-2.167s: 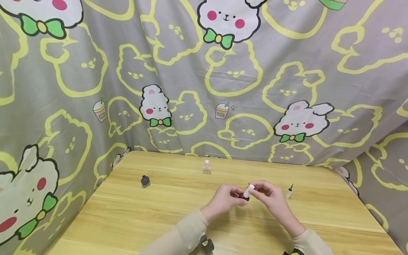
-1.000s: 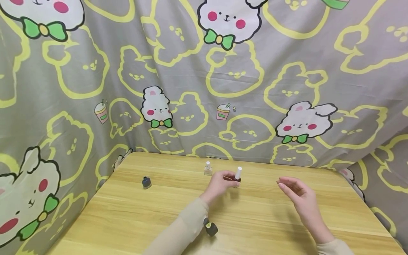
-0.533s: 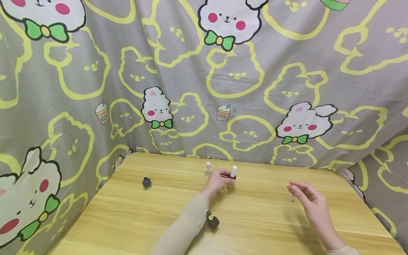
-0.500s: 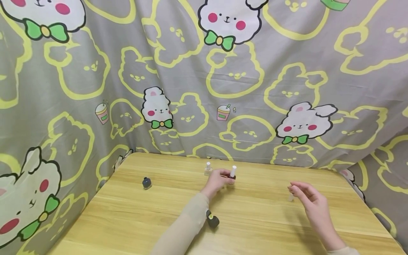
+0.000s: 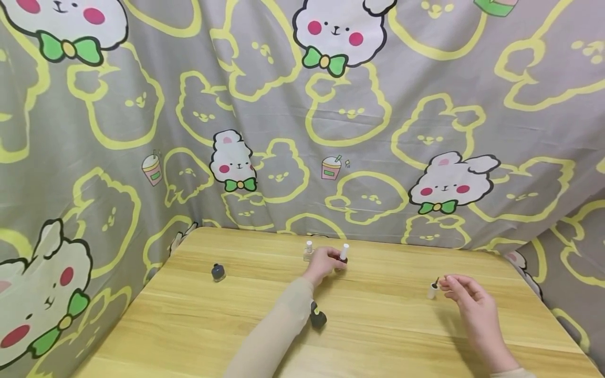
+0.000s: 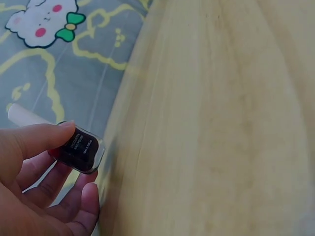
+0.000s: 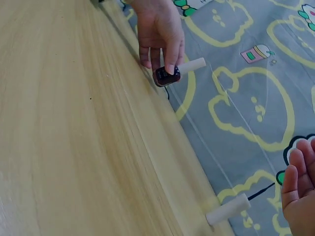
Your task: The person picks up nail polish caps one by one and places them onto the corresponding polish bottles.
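Between thumb and fingers, my left hand (image 5: 323, 264) holds a dark red nail polish bottle (image 6: 81, 151) upright by its glass body, its white cap (image 5: 345, 251) pointing up. Whether the bottle's base touches the table cannot be told. Toward the right, a loose white nail polish cap (image 7: 229, 210) stands upside down on the table with its dark brush (image 7: 261, 191) sticking up. Just right of that brush is my right hand (image 5: 475, 304), fingers loosely bent and holding nothing; in the right wrist view a small gap separates them from the brush tip.
A dark blue nail polish bottle (image 5: 218, 272) without a white cap stands at the left of the wooden table (image 5: 378, 325). Behind my left hand is a clear bottle with a white cap (image 5: 309, 251), partly covered. A patterned curtain (image 5: 283, 115) hangs along the table's back and sides.
My hands have parted: the right let go of the white cap on the red bottle and moved right beside the upturned brush cap. The left carried the bottle back and left toward the clear one.
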